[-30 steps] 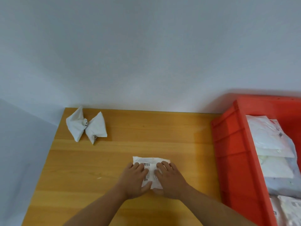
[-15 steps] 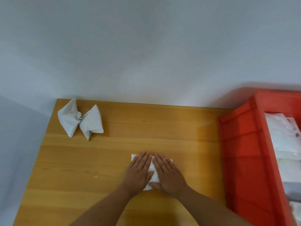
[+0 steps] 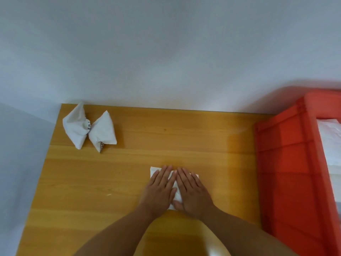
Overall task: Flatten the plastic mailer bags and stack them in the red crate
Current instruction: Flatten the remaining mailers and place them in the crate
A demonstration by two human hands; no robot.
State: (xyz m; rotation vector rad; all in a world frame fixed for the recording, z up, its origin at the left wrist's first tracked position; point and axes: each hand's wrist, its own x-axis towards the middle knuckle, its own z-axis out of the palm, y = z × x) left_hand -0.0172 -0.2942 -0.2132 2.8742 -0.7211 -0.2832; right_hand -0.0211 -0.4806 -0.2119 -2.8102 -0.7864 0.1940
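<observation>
A white plastic mailer bag (image 3: 177,193) lies on the wooden table near the middle, mostly covered by both hands. My left hand (image 3: 159,189) presses flat on its left half with straight fingers. My right hand (image 3: 191,191) presses flat on its right half, fingers straight and pointing away from me. A second white mailer bag (image 3: 88,129), twisted at its middle like a bow, lies at the table's far left corner. The red crate (image 3: 287,163) stands at the right, with white flattened bags (image 3: 330,141) inside it.
The wooden table (image 3: 184,137) ends at a pale wall at the back and at an edge on the left. The crate's tall red wall borders the table on the right. Bare wood lies between the two bags.
My fingers went from curled over the bag to stretched flat on it, sliding forward. The view shifted, so the crate sits further right and less of its inside shows.
</observation>
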